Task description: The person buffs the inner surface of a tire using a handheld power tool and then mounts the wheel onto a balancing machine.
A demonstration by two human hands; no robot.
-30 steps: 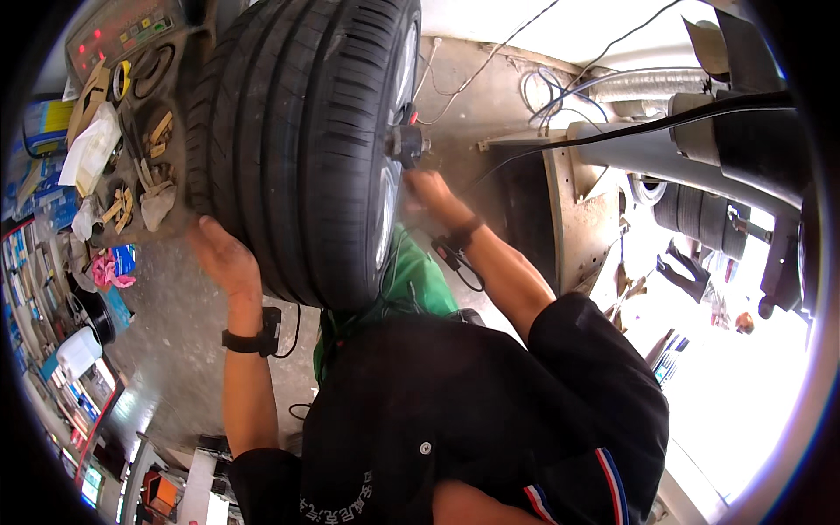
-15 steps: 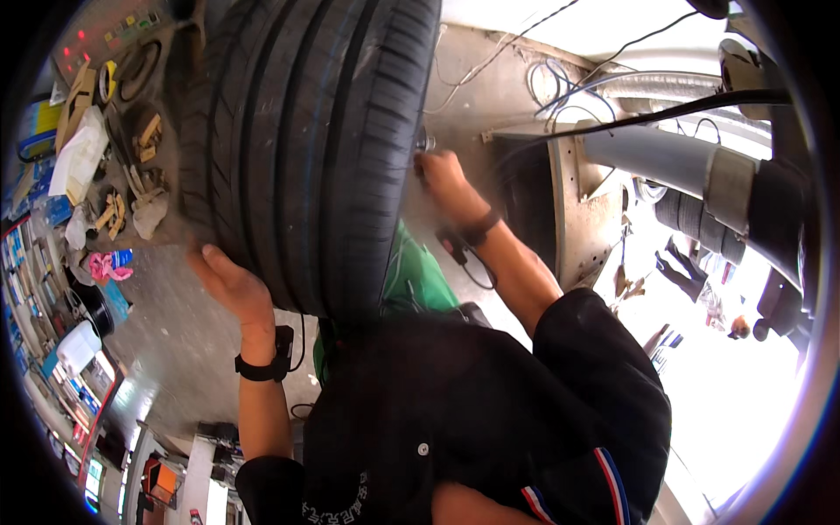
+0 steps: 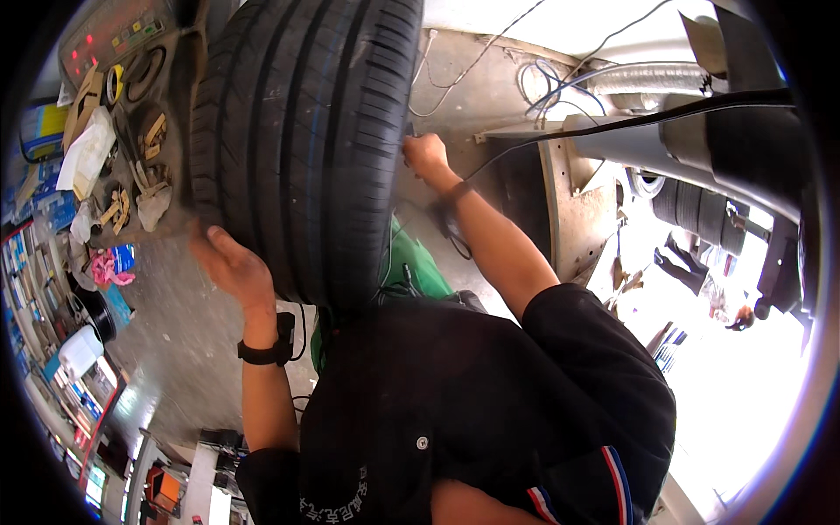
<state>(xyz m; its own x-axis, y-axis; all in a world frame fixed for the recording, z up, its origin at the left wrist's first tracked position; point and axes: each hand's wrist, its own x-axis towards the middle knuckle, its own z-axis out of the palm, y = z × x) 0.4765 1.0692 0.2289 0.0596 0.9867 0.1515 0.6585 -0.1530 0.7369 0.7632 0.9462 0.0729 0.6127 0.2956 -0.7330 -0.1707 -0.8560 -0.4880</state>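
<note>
A large black tyre (image 3: 302, 149) with long tread grooves stands upright before me, its tread facing me. My left hand (image 3: 234, 269) is at its lower left edge, thumb and fingers extended toward the left sidewall; the fingertips are blurred. Beside the right sidewall, my right hand (image 3: 426, 157) is closed, knuckles outward. A small dark bit shows at its fingertips, but what it grips is mostly hidden. Dark bands circle both wrists. Green cloth (image 3: 416, 262) shows below the tyre.
Left of the tyre, a worn tray (image 3: 175, 188) carries small wooden-looking pieces, tape and a white packet (image 3: 92, 149). A control panel (image 3: 114, 39) with red lights sits behind it. Shelves of goods line the far left. At right are a black cable (image 3: 647, 118), a metal frame (image 3: 573, 210) and stacked tyres (image 3: 696, 213).
My right hand has moved a little up and left along the tyre's right side. The round metal fitting beside it no longer shows. My left hand stays at the lower left edge.
</note>
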